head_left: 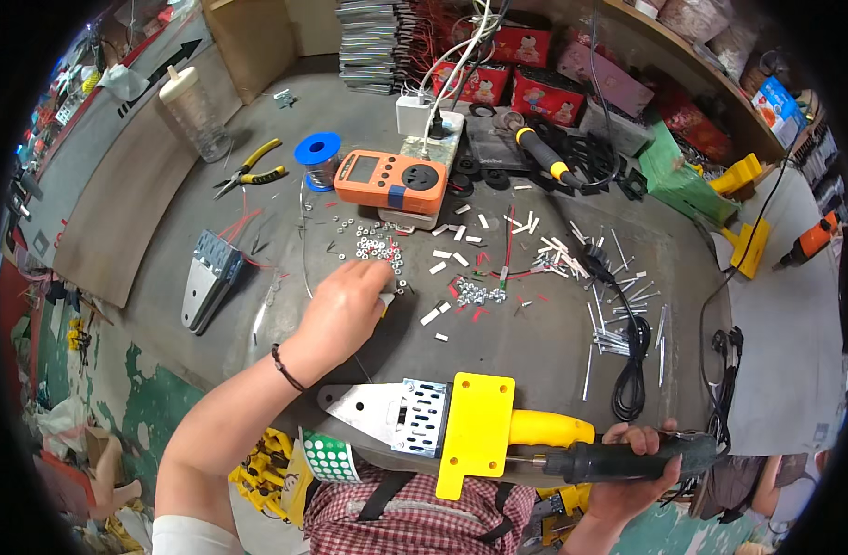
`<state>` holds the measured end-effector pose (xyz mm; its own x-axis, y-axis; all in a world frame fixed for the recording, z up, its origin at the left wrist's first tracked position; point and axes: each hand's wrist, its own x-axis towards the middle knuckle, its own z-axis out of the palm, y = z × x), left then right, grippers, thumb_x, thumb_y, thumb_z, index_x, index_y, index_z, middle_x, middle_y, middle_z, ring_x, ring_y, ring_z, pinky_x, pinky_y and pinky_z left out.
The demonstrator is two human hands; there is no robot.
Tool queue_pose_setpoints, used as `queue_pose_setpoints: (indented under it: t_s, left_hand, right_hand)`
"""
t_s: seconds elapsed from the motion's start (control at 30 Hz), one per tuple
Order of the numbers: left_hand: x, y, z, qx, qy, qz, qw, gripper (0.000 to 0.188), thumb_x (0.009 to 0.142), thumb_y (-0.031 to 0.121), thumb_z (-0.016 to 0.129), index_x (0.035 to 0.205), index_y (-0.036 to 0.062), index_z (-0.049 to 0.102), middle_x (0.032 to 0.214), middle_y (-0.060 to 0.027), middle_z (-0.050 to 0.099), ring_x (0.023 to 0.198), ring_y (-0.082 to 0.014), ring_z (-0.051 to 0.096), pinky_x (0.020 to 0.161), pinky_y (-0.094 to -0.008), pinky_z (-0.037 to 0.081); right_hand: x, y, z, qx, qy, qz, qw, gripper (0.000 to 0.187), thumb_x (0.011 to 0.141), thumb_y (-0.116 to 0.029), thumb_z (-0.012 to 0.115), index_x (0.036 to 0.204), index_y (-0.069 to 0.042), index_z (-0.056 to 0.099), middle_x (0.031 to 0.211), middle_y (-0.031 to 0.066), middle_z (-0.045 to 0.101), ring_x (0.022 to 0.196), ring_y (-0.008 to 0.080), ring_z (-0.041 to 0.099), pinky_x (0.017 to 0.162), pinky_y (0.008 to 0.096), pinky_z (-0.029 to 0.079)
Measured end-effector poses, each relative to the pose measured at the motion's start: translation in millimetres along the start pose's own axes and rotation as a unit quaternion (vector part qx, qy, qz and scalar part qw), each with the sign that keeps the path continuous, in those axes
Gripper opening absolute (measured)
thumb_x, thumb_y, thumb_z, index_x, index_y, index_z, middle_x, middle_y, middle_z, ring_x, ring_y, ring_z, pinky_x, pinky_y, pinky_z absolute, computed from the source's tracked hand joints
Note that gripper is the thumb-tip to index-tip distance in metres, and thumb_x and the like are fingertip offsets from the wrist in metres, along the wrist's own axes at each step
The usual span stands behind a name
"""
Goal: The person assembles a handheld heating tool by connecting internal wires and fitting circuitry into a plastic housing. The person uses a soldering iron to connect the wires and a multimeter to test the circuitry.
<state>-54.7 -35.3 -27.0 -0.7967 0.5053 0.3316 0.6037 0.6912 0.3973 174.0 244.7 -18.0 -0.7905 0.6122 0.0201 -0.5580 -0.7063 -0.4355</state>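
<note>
My left hand [347, 310] reaches over the bench with its fingers pinched together, beside a pile of small white washers [376, 248]. What it holds, if anything, is mostly hidden; a small pale and yellow bit shows at the fingertips. My right hand [638, 467] is wrapped round a black electric screwdriver [581, 465]. The screwdriver's shaft points left, to the yellow plate of a heating tool [479, 416]. This tool lies across the bench's near edge, its yellow handle to the right and its flat, pointed metal plate [361, 405] to the left.
Another metal heating plate [211, 277] with red wires lies at left, below yellow-handled pliers [250, 169]. An orange multimeter [390, 182] and blue solder spool [318, 159] stand farther back. Nuts [479, 293], white pieces and long screws [618, 333] lie scattered. A black cord [632, 370] runs at right.
</note>
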Motion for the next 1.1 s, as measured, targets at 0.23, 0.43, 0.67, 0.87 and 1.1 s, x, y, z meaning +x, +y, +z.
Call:
queue_pose_setpoints:
  t_s: [0.23, 0.43, 0.67, 0.87, 1.1]
  left_hand:
    - [7.9, 8.6, -10.5, 0.088, -0.043, 0.175, 0.980, 0.014, 0.070, 0.005, 0.060, 0.081, 0.0067, 0.051, 0.077, -0.0071, 0.054, 0.079, -0.0254, 0.057, 0.066, -0.0357, 0.049]
    - [-77.8, 63.2, -27.3, -0.214, -0.082, 0.056, 0.972, 0.019, 0.070, 0.007, 0.072, 0.079, 0.0156, 0.057, 0.089, 0.0076, 0.069, 0.091, -0.0180, 0.060, 0.098, -0.0502, 0.033]
    - [-120.2, 73.0, -2.2, -0.252, -0.039, 0.008, 0.967, 0.021, 0.074, 0.011, 0.070, 0.079, 0.0138, 0.050, 0.083, 0.0016, 0.070, 0.087, -0.0180, 0.055, 0.105, -0.0519, 0.020]
    - [-126.0, 72.2, 4.2, -0.239, -0.009, 0.004, 0.971, 0.019, 0.069, 0.007, 0.068, 0.077, 0.0148, 0.053, 0.086, 0.0059, 0.070, 0.087, -0.0172, 0.058, 0.101, -0.0481, 0.024]
    - [-123.3, 74.4, 5.0, -0.248, -0.004, -0.006, 0.969, 0.020, 0.069, 0.009, 0.069, 0.074, 0.0149, 0.051, 0.084, 0.0063, 0.070, 0.085, -0.0165, 0.058, 0.101, -0.0469, 0.024]
  right_hand:
    - [-0.9, 0.1, 1.7, -0.001, 0.003, 0.002, 1.000, 0.041, 0.085, -0.024, 0.058, 0.121, -0.010, 0.045, 0.079, 0.0000, 0.039, 0.078, 0.0135, 0.043, 0.094, 0.0386, 0.035]
    - [-7.7, 0.1, 4.7, -0.010, 0.046, -0.025, 0.999, 0.045, 0.084, -0.026, 0.060, 0.123, -0.011, 0.043, 0.079, 0.0005, 0.039, 0.078, 0.0144, 0.041, 0.090, 0.0343, 0.036]
    - [-13.7, -0.2, 1.5, -0.003, 0.048, -0.025, 0.999, 0.047, 0.084, -0.027, 0.060, 0.124, -0.009, 0.043, 0.080, 0.0016, 0.042, 0.079, 0.0153, 0.042, 0.090, 0.0355, 0.037]
    - [-19.1, -1.1, -5.3, 0.005, 0.032, -0.020, 0.999, 0.045, 0.085, -0.027, 0.058, 0.124, -0.009, 0.043, 0.081, 0.0032, 0.044, 0.080, 0.0166, 0.044, 0.090, 0.0384, 0.038]
    - [-16.6, -2.7, -4.9, 0.006, 0.024, -0.018, 1.000, 0.042, 0.084, -0.026, 0.059, 0.120, -0.011, 0.044, 0.079, 0.0026, 0.044, 0.078, 0.0161, 0.044, 0.089, 0.0376, 0.038]
